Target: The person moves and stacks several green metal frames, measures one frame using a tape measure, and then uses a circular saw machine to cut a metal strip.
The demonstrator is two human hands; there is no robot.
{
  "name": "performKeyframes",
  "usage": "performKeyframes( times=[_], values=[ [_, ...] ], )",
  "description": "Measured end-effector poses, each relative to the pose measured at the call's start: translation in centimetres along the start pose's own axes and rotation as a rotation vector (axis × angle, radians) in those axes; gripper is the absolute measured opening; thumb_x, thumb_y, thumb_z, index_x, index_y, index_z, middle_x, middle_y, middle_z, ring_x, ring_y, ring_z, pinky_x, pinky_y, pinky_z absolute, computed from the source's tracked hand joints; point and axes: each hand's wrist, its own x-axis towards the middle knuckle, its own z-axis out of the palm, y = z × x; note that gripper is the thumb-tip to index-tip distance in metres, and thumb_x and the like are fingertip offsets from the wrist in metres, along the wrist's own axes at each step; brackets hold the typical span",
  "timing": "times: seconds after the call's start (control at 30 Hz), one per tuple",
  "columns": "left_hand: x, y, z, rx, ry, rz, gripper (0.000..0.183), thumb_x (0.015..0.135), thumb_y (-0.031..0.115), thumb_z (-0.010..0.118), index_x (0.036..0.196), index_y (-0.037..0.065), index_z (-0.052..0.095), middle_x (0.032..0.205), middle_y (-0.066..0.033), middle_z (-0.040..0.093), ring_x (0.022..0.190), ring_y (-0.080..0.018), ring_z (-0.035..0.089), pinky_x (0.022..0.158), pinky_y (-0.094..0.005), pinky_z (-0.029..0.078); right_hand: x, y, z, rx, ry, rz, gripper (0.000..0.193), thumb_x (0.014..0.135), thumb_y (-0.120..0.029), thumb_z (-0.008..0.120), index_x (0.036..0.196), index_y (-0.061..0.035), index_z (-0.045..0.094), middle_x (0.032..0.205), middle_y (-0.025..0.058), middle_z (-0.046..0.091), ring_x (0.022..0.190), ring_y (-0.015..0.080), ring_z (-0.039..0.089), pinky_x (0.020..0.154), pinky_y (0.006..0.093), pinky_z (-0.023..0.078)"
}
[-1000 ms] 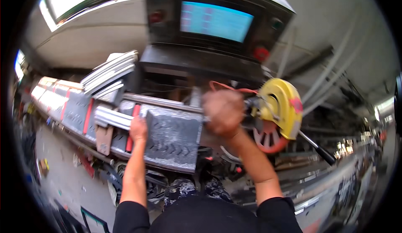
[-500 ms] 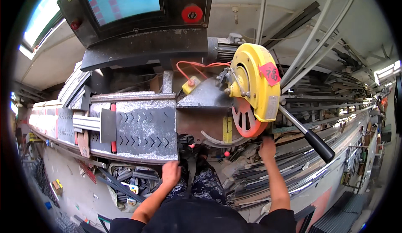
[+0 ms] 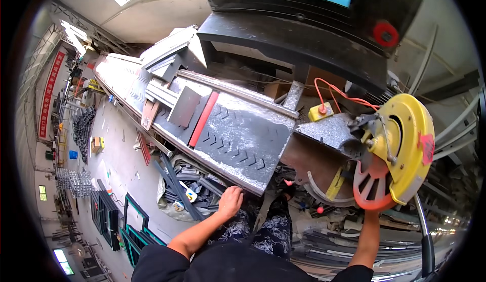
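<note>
My left hand is at the front edge of the machine's dark metal bed, its fingers curled; whether anything is inside them is hidden. My right hand reaches under the red-orange slotted lower guard of a cutting saw, which hides its fingers. Above that guard sits the saw's yellow housing with a red paper tag. A lever with a black grip hangs to the right of my right forearm. Between bed and saw, a yellow strip crosses a brownish metal plate.
A dark control console with a lit screen and red knob overhangs the bed. A yellow box with orange cable sits behind the saw. Offcuts lie in a heap below the bed. Dark frames stand on the floor at left. Long profiles fill the lower right.
The view has swung left, so the bed and saw appear farther right and tilted. My right hand, visible beside the lower guard before, is now mostly hidden behind it. My left hand stays near the bed edge.
</note>
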Motion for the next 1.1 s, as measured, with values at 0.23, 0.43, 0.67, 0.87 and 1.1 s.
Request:
performKeyframes(
  times=[0.23,0.43,0.67,0.87,1.1],
  values=[
    [2.0,-1.1,0.5,-0.093,-0.066,-0.013,0.021,0.09,0.016,0.06,0.107,0.004,0.06,0.106,-0.0148,0.06,0.103,-0.0344,0.057,0.088,-0.044,0.048,-2.5,-13.0,-2.2,0.111,0.199,-0.491,0.023,0.066,-0.007,0.071,0.082,-0.0022,0.057,0.089,0.0183,0.056,0.091,0.0403,0.057,0.081,0.0486,0.05],
    [11.5,0.6,0.2,-0.19,0.113,0.109,0.023,0.09,0.013,0.06,0.111,0.004,0.059,0.108,-0.0147,0.059,0.104,-0.0359,0.057,0.088,-0.045,0.047,-2.2,-32.7,-5.7,0.21,0.502,-0.543,0.004,0.079,-0.011,0.061,0.08,-0.0089,0.057,0.087,0.0098,0.057,0.084,0.0311,0.061,0.067,0.0425,0.054],
    [21.3,1.9,2.4,0.03,0.337,0.319,0.04,0.081,0.015,0.067,0.118,0.003,0.058,0.123,-0.0137,0.058,0.115,-0.032,0.055,0.097,-0.0422,0.044,-7.1,-42.2,-8.2,0.855,0.44,-0.381,0.027,0.085,-0.018,0.07,0.106,-0.002,0.067,0.106,0.0163,0.065,0.093,0.0327,0.064,0.083,0.0373,0.052],
    [25.9,2.1,5.6,0.172,-0.018,0.55,0.018,0.078,0.014,0.061,0.095,0.008,0.061,0.096,-0.0085,0.058,0.1,-0.0269,0.058,0.09,-0.0371,0.046,-8.2,-31.5,-1.6,1.33,0.144,0.181,0.028,0.092,-0.015,0.066,0.112,0.0026,0.062,0.09,0.0097,0.067,0.075,0.015,0.064,0.064,0.0296,0.055],
    [30.6,-3.5,3.0,0.173,0.047,0.524,0.008,0.077,0.011,0.058,0.084,0.008,0.061,0.087,-0.0093,0.057,0.092,-0.0281,0.059,0.079,-0.0402,0.05,-3.1,-28.3,-0.8,1.923,0.023,0.438,0.025,0.095,-0.026,0.066,0.102,-0.0044,0.056,0.08,0.009,0.067,0.065,0.0174,0.064,0.058,0.0281,0.055]
  ],
)
